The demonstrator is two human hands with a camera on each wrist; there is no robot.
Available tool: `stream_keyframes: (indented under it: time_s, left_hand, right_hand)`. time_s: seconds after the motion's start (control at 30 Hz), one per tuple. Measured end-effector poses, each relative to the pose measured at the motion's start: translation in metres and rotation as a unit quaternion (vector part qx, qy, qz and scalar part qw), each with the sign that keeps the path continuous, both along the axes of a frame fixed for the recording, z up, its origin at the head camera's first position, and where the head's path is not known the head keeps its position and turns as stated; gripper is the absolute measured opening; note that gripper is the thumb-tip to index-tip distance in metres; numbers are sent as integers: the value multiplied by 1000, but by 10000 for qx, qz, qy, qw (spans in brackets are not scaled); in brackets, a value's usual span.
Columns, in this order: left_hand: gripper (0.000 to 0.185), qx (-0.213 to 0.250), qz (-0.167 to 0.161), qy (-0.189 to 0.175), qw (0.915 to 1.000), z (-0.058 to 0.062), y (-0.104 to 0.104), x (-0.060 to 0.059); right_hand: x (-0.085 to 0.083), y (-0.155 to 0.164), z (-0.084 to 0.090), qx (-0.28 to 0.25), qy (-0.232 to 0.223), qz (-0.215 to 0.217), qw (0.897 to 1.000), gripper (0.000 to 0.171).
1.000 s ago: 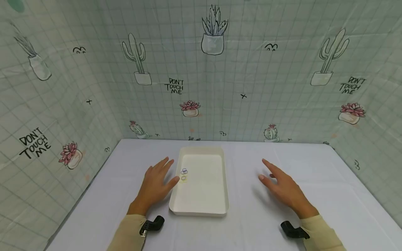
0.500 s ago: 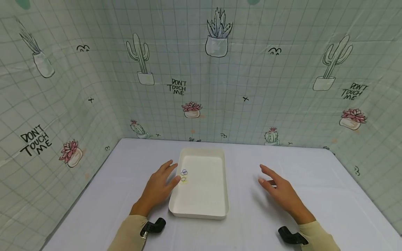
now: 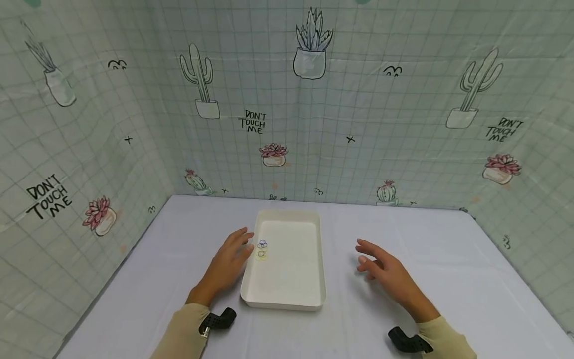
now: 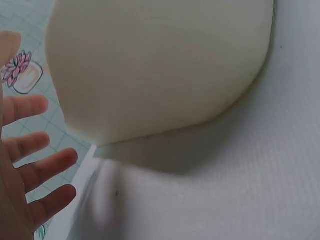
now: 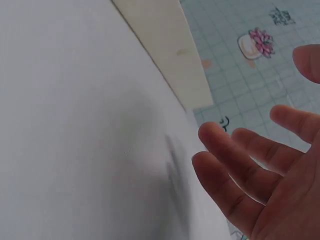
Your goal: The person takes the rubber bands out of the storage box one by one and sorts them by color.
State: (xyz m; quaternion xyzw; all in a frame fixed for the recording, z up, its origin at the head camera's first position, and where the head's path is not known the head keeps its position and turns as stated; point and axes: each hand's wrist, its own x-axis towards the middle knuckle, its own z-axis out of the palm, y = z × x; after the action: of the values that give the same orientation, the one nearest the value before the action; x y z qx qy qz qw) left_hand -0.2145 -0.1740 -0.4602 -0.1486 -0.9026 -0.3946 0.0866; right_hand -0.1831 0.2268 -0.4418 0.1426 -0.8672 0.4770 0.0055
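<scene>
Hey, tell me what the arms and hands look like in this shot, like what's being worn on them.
The left sleeve and right sleeve are plain pale beige-yellow, ending near the wrists. A bent black piece sits at each cuff: the left wrist piece and the right wrist piece. The left hand and right hand show no gloves or rings. No cables are visible.

Both wrist views cut off the pale tray [image 4: 160, 65].

Left hand [image 3: 226, 264] beside white tray [image 3: 291, 269]
</scene>
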Motion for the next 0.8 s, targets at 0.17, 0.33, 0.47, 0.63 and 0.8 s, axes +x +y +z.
stream_keyframes:
  time_s: [0.17, 0.33, 0.47, 0.63, 0.8]
  left_hand:
    - [52, 186, -81, -166, 9997, -5, -4, -4]
    - [48, 521, -231, -204, 9982, -8, -2, -5]
    - [46, 754, -220, -185, 9967, -8, 1, -5]
    - [45, 726, -90, -167, 9972, -10, 2, -5]
    - [41, 735, -68, -127, 9972, -10, 1, -7]
  right_hand:
    - [3, -16, 0, -349, -341, 301, 9984, 51]
    - [3, -23, 1, -451, -352, 483, 9972, 50]
    - [2, -27, 1, -426, -309, 692, 9962, 49]
    - [-1, -33, 0, -498, -438, 828, 9944, 49]
    - [-3, -41, -3, -793, -544, 857, 9917, 48]
